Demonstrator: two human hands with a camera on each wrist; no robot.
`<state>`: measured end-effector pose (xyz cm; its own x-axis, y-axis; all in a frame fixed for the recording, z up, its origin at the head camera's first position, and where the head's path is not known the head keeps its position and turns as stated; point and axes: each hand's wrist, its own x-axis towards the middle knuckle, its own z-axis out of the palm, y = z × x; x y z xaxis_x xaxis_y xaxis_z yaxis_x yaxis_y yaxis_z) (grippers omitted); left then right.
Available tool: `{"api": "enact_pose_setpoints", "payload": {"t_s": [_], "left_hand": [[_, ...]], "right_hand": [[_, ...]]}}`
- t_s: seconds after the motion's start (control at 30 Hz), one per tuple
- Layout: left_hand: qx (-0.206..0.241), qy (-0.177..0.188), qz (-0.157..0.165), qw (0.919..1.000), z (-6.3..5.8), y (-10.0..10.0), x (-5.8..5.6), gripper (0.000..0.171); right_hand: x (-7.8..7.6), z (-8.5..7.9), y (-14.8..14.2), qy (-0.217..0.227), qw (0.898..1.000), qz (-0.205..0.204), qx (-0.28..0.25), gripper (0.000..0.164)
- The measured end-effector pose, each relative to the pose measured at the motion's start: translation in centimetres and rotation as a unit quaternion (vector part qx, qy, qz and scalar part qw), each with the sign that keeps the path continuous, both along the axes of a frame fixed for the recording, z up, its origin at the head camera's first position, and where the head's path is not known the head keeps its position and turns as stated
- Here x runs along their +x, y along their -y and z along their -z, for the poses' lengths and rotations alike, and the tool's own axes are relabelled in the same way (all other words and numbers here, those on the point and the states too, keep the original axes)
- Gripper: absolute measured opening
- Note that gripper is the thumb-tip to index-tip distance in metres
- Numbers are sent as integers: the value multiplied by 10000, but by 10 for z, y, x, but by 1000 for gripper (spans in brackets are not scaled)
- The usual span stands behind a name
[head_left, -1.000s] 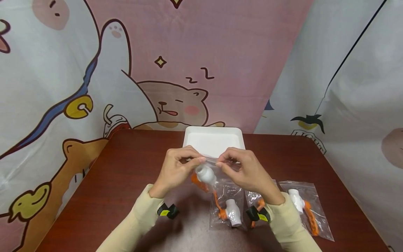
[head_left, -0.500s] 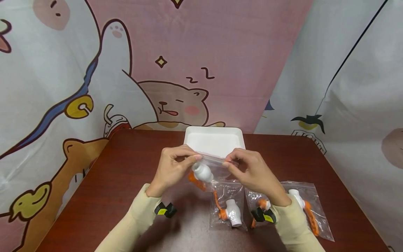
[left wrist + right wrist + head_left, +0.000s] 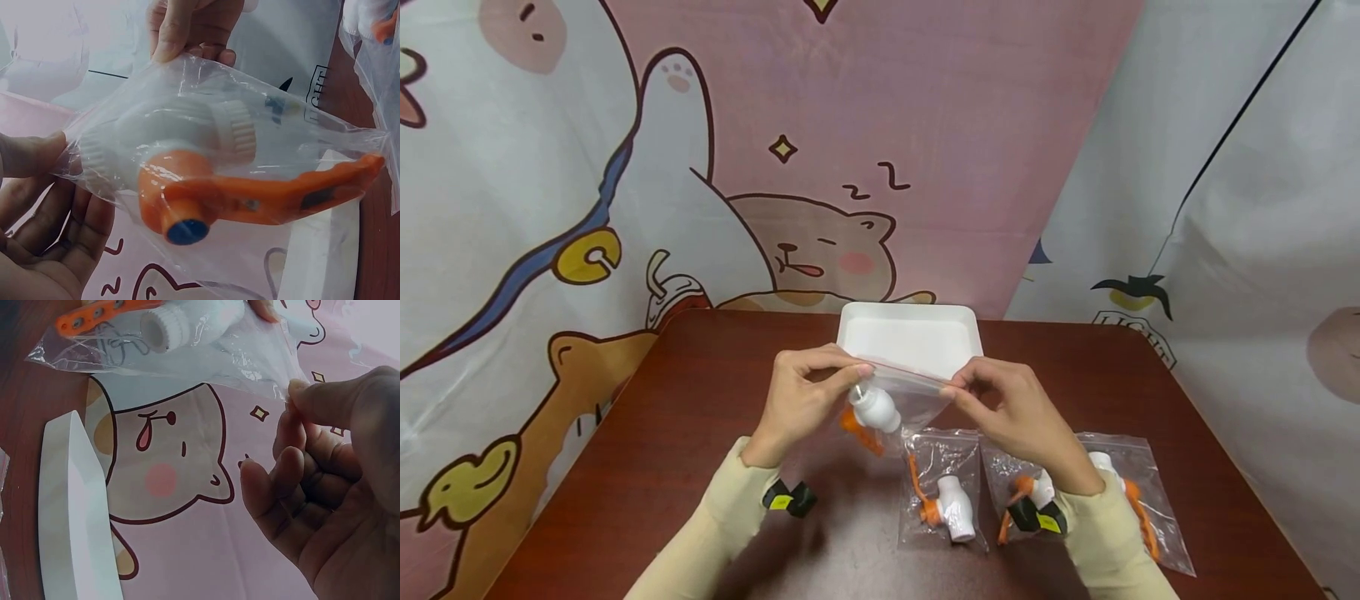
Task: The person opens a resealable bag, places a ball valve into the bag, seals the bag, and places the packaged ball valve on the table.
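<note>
A clear zip bag (image 3: 925, 398) hangs between my two hands over the table, its red-lined top edge pulled straight. Inside is a white plastic ball valve (image 3: 875, 408) with an orange lever handle (image 3: 269, 199), at the bag's left part. My left hand (image 3: 805, 400) pinches the left end of the top edge between thumb and fingers. At the other end of that edge, the thumb and index finger of my right hand (image 3: 1022, 412) pinch the plastic. The left wrist view shows a blue cap (image 3: 189, 231) on the handle's hub.
Behind the hands lies a white tray (image 3: 910, 329) at the table's far edge. Bagged valves lie to the right: one bag (image 3: 917, 533) in front, another bag (image 3: 996, 458) partly under the right wrist, a third bag (image 3: 1172, 533) beyond it. A printed cloth (image 3: 985, 125) hangs behind the table (image 3: 685, 417).
The hands have moved apart, left hand leftward and right hand rightward, stretching the bag's top edge out straight. The valve in the bag has shifted left with the left hand.
</note>
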<state>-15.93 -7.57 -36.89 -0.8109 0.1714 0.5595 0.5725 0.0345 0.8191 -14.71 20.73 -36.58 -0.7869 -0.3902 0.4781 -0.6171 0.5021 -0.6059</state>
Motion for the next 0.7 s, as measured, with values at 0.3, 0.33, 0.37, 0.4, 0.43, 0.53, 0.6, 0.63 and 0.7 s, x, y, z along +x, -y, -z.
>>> {"api": "enact_pose_setpoints", "payload": {"t_s": [0.3, 0.33, 0.37, 0.4, 0.43, 0.53, 0.6, 0.63, 0.7], "left_hand": [[129, 204, 93, 9997, 3, -4, -1, 5], [124, 209, 92, 9997, 3, -4, -1, 5], [119, 214, 94, 9997, 3, -5, 0, 4], [116, 221, 94, 9996, 3, -6, 0, 4], [103, 223, 92, 9997, 3, -7, 0, 4], [21, 226, 78, 9997, 3, -10, 1, 4], [-34, 183, 60, 9998, 3, -12, 1, 4], [-50, 160, 62, 9998, 3, -13, 1, 4], [-53, 112, 62, 9999, 3, -16, 2, 4]], "right_hand": [[-1, -3, -3, -208, 9997, -80, -126, 14], [-2, -4, -3, -222, 9996, -99, -152, 15], [-2, -5, -2, -233, 9995, -114, -174, 15], [-2, -6, -1, -223, 9995, -120, -179, 16], [-3, -8, 0, -187, 9995, -146, -187, 16], [-4, -13, 5, -119, 9996, -216, -137, 16], [-6, -16, 10, -97, 9995, -302, -85, 15], [-6, -18, 13, -121, 9993, -352, -48, 15], [-8, -20, 19, -183, 9987, -480, 6, 14]]}}
